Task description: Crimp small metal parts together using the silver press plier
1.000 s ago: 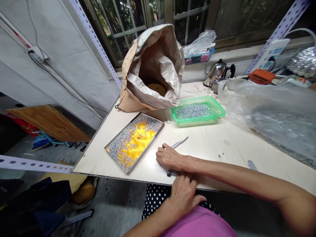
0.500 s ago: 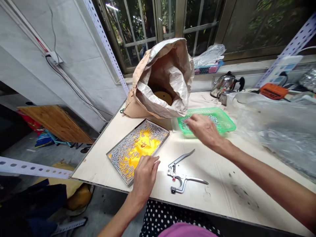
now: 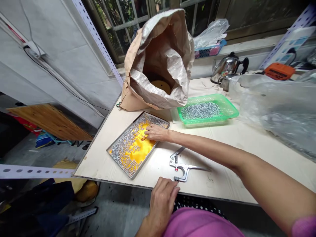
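Right hand (image 3: 157, 133) moved to tray (image 3: 143, 162), rods (image 3: 124, 141) inside

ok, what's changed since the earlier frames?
Right hand came off the pliers, went out to the green basket, then left to the tray; whether it holds anything is hidden. Left hand moved from by the pliers to beside the tray, then back to the table's front edge. Tray, basket, sack stayed put.
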Action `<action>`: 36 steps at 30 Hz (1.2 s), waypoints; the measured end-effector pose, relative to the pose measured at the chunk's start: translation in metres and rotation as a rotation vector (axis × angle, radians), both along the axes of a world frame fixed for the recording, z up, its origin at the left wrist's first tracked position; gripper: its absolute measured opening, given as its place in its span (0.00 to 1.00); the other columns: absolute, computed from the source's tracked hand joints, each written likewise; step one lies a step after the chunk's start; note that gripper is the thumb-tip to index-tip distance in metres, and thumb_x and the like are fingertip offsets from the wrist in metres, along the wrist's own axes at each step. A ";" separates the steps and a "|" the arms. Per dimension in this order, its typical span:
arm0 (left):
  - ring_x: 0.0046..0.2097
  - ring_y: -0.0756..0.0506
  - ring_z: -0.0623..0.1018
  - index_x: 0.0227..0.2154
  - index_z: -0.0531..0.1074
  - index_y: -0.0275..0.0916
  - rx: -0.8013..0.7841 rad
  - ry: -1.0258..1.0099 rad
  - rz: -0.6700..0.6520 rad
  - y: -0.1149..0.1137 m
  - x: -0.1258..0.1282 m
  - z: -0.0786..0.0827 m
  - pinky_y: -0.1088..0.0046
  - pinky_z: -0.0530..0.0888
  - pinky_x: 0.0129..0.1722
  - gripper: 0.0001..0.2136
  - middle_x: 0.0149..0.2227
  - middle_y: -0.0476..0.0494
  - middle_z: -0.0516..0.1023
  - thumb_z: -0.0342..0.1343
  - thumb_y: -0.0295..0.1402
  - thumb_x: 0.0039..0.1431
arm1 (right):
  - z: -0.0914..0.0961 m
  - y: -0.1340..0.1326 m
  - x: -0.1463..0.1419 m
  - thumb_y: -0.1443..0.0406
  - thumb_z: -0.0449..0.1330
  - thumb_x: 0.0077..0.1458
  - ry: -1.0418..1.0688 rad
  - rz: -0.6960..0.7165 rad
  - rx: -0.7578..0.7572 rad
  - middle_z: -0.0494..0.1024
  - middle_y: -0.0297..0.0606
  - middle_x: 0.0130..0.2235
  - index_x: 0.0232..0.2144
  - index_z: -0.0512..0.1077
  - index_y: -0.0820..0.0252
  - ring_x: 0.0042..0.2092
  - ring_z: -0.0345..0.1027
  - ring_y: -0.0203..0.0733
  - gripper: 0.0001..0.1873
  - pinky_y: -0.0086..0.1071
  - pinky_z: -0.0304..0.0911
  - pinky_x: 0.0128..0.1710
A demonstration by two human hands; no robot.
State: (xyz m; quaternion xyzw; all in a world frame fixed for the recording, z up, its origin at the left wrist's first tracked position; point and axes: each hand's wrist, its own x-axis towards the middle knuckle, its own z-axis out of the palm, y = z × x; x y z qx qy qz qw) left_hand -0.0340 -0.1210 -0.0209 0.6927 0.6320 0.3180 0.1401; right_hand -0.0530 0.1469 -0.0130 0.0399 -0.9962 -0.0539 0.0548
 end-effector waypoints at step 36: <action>0.39 0.49 0.78 0.43 0.75 0.37 -0.193 -0.204 0.107 0.030 -0.030 -0.028 0.75 0.76 0.40 0.09 0.36 0.46 0.77 0.51 0.28 0.66 | -0.027 -0.171 0.154 0.65 0.59 0.61 0.331 -1.063 -0.842 0.77 0.32 0.28 0.30 0.74 0.56 0.32 0.64 0.39 0.07 0.36 0.49 0.38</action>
